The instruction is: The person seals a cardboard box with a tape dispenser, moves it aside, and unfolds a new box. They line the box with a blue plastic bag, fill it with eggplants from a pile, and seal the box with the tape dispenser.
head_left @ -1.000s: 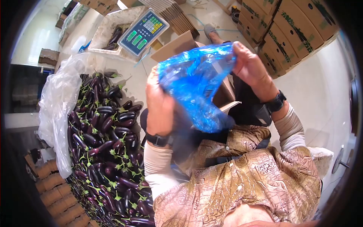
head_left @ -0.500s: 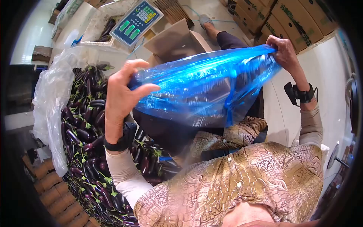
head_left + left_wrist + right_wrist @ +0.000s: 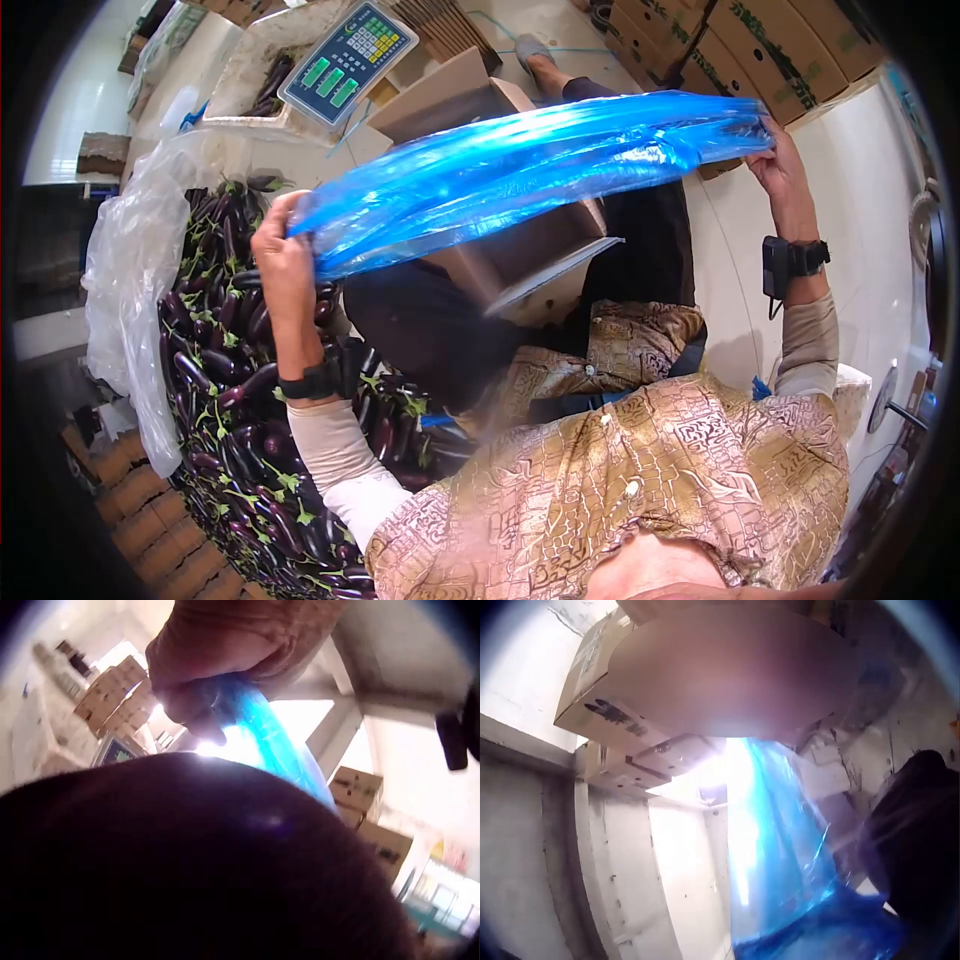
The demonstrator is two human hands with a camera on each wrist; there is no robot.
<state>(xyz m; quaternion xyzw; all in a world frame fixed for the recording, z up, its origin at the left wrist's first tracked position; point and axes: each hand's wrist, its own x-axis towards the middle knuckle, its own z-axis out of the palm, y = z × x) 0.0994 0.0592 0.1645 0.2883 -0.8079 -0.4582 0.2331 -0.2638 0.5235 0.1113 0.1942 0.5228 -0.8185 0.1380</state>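
Note:
A thin blue plastic bag (image 3: 520, 165) is stretched wide across the head view, above the person's lap. Its left end is gripped by the left hand (image 3: 284, 250), thumb and fingers closing on the film. At the far end the right hand (image 3: 779, 170) pinches the other edge. Below and behind the bag stands an open cardboard box (image 3: 520, 245), partly covered by it. In the left wrist view curled fingers of the left hand (image 3: 225, 645) hold the bag (image 3: 277, 742). The right wrist view shows the film (image 3: 780, 840) hanging below a blurred right hand (image 3: 727, 675).
A big heap of eggplants (image 3: 240, 400) lies at the left, with clear plastic sheeting (image 3: 135, 280) along its edge. A digital scale display (image 3: 345, 65) stands before a bin (image 3: 235, 75) holding some eggplants. Printed cartons (image 3: 745, 55) are stacked at the upper right.
The hands have moved apart and the bunched bag is now pulled into a long, taut band. The left hand, with thumb and fingers spread half a second ago, now grips the bag's end.

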